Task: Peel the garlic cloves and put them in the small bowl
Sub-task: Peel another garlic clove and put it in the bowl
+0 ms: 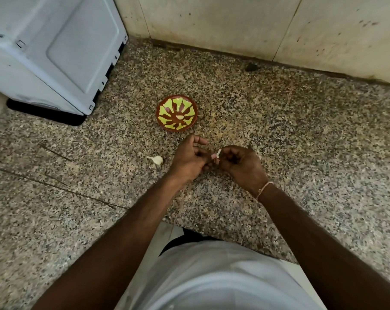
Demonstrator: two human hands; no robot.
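Clove (216,155) mostly hidden between the fingers of both hands; peel state unreadable. Appliance (51,48), upper left, cut by frame edge.

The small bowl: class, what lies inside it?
Inside the small bowl lies one pale peeled clove near the middle. The painted floor around it shows bare; nothing covers it.

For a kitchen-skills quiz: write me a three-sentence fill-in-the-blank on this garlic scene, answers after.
1. The small bowl holds ____ peeled clove.
2. Both hands, left hand and right hand, pinch one ____ between them.
3. A garlic piece with its skin on lies on the counter to the ____ of the hands.

Answers: one; clove; left
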